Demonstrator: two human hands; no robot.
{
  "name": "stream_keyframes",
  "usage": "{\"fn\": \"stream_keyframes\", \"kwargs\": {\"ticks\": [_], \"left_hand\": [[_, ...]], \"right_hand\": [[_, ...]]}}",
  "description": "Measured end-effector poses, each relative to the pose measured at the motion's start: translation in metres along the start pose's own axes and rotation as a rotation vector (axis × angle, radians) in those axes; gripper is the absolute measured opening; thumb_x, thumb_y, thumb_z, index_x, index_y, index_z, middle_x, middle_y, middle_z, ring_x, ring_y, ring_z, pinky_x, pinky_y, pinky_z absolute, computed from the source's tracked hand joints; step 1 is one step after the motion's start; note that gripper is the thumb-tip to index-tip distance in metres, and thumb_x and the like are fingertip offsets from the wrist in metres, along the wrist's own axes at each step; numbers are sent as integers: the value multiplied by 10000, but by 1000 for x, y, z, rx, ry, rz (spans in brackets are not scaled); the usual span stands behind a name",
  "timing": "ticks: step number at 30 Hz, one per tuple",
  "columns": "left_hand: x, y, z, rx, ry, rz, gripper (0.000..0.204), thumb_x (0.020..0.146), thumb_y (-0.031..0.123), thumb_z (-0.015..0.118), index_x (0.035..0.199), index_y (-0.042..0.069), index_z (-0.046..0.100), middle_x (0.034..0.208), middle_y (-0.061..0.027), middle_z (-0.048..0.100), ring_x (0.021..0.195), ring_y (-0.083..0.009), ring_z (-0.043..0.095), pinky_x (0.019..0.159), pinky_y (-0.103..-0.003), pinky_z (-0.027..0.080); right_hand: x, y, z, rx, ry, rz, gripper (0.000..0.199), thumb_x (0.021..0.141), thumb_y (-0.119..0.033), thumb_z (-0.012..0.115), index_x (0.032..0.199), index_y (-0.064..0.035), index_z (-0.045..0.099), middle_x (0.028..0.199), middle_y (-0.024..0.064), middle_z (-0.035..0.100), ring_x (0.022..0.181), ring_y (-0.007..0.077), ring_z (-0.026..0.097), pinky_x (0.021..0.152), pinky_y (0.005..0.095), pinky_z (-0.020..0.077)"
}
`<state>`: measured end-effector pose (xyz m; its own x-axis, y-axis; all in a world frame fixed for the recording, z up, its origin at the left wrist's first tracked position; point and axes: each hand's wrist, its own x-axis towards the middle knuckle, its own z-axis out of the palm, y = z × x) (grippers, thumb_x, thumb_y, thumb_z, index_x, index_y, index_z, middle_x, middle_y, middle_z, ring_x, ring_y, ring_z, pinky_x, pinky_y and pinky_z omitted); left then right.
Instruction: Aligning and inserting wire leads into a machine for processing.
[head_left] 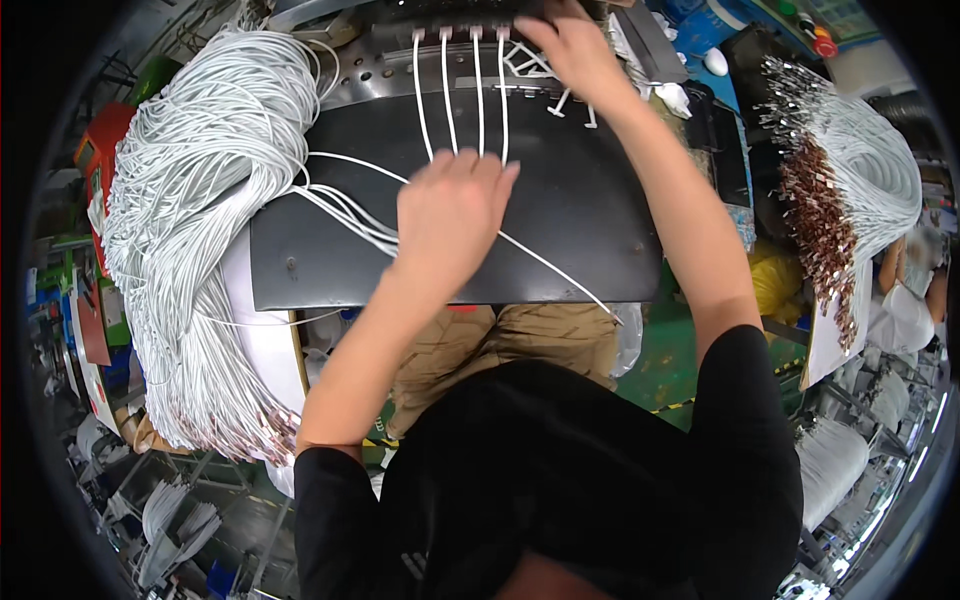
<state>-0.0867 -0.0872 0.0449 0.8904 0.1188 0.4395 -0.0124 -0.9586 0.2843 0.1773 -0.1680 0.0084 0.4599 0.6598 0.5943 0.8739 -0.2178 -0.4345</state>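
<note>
On the black work plate (330,250), my left hand (450,215) is closed round several white cables (481,110). Their far ends run side by side into a row of small pinkish connector ends (476,33) at the dark metal fixture (370,70). Behind my left hand the cables trail left, and one loose white cable end (560,270) sticks out toward the lower right. My right hand (580,55) reaches to the far right of that row, fingers stretched and apart, beside the fixture. White plastic sprue pieces (528,62) lie just below it.
A big bundle of white cables (210,180) hangs over a stand at the left. Another coiled bundle (870,170) with brown and metal tips lies on the right. A blue container (705,25) and a yellow bag (775,280) are also at the right.
</note>
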Motion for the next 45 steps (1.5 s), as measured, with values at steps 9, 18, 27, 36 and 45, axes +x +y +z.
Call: {"fn": "stream_keyframes", "kwargs": {"ticks": [9,18,27,36,45], "left_hand": [[132,-57,7,41,-162,-149,379,943,391,566,928,79,782,886,-226,724,905,-387,707,880,-469,536],[126,-77,15,-103,0,-238,322,928,273,570,1007,11,738,886,-237,713,899,-418,689,878,-480,531],[124,-136,58,304,406,155,336,914,234,596,1157,19,681,1080,-214,702,1067,-382,652,962,-468,495],[124,-98,38,305,109,-135,488,864,222,603,1282,-32,599,1201,-263,658,1209,-376,587,1058,-493,426],[118,-117,35,524,150,100,536,892,264,594,1339,-31,566,1307,-256,607,1245,-394,563,1106,-488,391]], "right_hand": [[105,99,64,22,5,247,219,982,-195,600,1046,-16,708,992,154,728,963,258,673,856,374,497],[58,12,22,-61,-164,197,419,1032,-314,504,1258,17,626,1231,250,647,1189,330,602,997,420,456],[36,-51,8,-203,-337,19,598,1039,-456,448,1448,-22,488,1502,223,454,1424,375,363,1198,469,235],[42,-13,13,192,-262,-93,450,1030,-293,507,1352,20,540,1344,274,565,1222,423,552,1040,451,447],[32,-29,12,-103,-244,-140,519,1043,-384,464,1358,20,549,1370,243,562,1319,374,491,1137,461,343]]}}
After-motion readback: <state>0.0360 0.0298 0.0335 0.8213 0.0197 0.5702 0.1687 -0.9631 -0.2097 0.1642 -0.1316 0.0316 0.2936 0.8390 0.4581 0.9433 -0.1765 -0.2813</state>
